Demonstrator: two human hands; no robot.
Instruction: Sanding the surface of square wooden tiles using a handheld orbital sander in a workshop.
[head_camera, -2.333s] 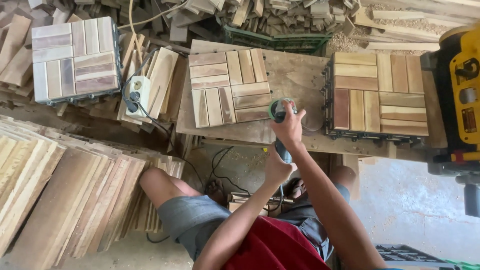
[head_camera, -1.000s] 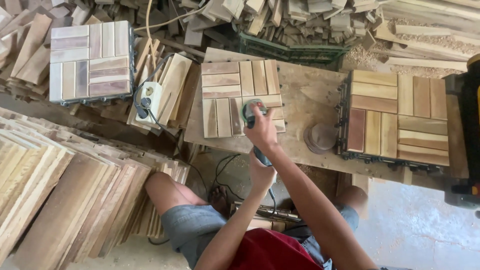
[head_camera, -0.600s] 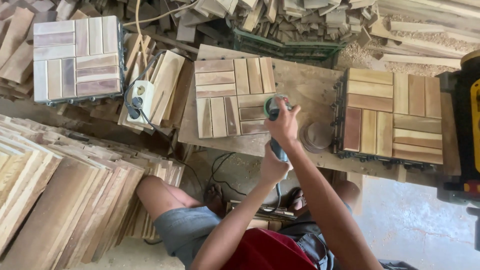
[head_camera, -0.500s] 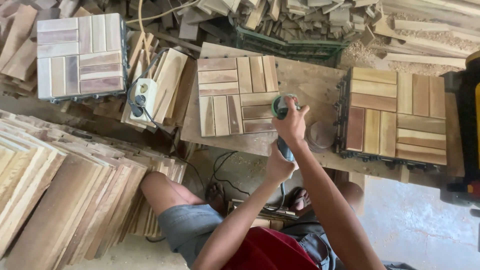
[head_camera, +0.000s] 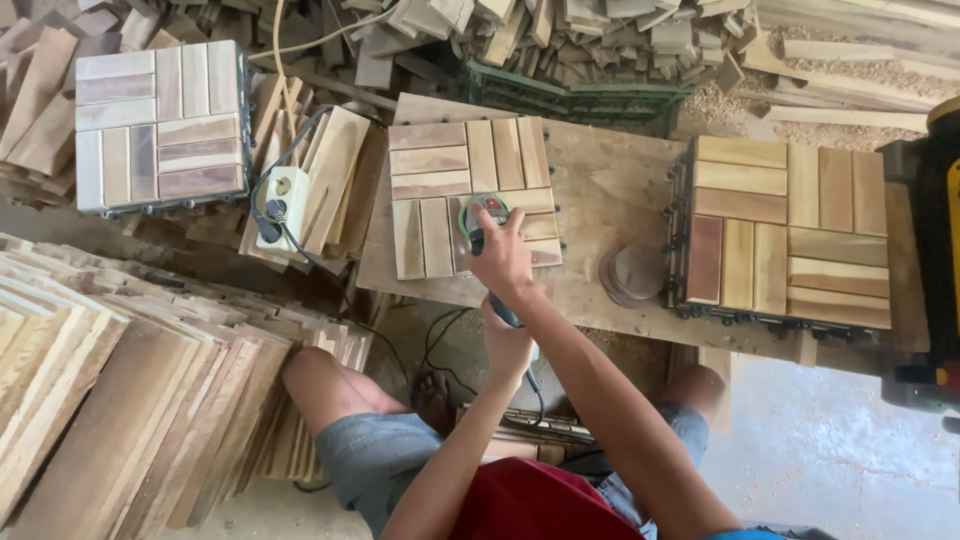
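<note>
- Head view, nearest: seated person, grey shorts, knees under the workbench (head_camera: 620, 300).
- Left hand (head_camera: 508, 340) clenched round the rear handle of the sander (head_camera: 487, 222); cord hangs below it.
- Right hand (head_camera: 503, 258) pressed over the sander's green body, grasping its top.
- Sander sits on the lower right slats of the centre wooden slat tile (head_camera: 470, 195), which lies flat on the bench.
- Step in hand, as judged: sanding this tile's face. Next move likely calls for even pressure and a sweep toward unsanded slats.
- Sanding discs (head_camera: 632, 275) stacked just right of the tile; second tile (head_camera: 790, 235) beyond them.
- Left: power strip (head_camera: 283, 208) on loose boards; third tile (head_camera: 160, 125) farther left.
- Far: offcut pile (head_camera: 560, 40).
- Versus a half second earlier: sander and hands in nearly the same spot on the tile; little change.
</note>
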